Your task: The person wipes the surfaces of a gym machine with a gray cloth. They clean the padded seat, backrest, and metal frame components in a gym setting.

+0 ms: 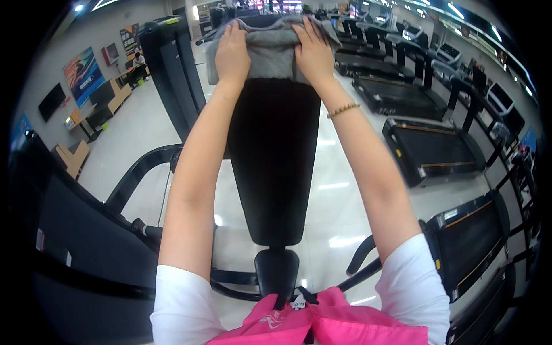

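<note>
A grey cloth point(271, 56) lies draped over the top end of a black padded backrest point(274, 159). My left hand point(233, 54) rests on the cloth's left part, fingers pointing away over its upper edge. On the right part, my right hand point(315, 54) presses with fingers somewhat spread; a beaded bracelet circles that wrist. Whether the fingertips grip the cloth is not clear. Below the backrest is a smaller black seat pad point(277, 271), close to the pink apron point(276, 323) I wear.
Black weight-machine housings stand at the left point(172, 73) and lower left point(95, 233). A curved black frame bar point(133, 172) runs beside my left arm. Treadmills point(435, 146) line the right side. A person point(139, 64) sits far off at the left.
</note>
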The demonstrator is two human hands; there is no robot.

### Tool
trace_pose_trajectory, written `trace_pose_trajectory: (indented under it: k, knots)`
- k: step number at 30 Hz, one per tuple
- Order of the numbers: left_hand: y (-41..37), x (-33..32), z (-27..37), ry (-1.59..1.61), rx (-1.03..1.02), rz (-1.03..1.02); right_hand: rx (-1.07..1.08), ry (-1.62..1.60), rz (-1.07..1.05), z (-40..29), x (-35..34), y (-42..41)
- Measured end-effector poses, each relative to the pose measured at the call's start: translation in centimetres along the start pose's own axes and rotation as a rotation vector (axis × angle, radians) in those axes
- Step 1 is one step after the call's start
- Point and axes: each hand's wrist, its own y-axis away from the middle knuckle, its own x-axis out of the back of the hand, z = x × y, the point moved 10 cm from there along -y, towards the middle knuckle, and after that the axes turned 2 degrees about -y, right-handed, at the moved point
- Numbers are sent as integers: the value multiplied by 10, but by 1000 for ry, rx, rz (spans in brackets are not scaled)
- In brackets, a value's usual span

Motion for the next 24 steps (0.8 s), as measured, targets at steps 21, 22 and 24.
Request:
trace_pose_trajectory:
  k: [21, 22, 24]
  knots:
    - [622, 56, 70, 94, 237, -756, -331, -202, -777, -156, 7, 566]
    - [645, 60, 75, 100, 235, -763, -291, -203, -836, -163, 7, 590]
    - [693, 65, 84, 111, 223, -802, -231, -233, -922, -174, 9, 640]
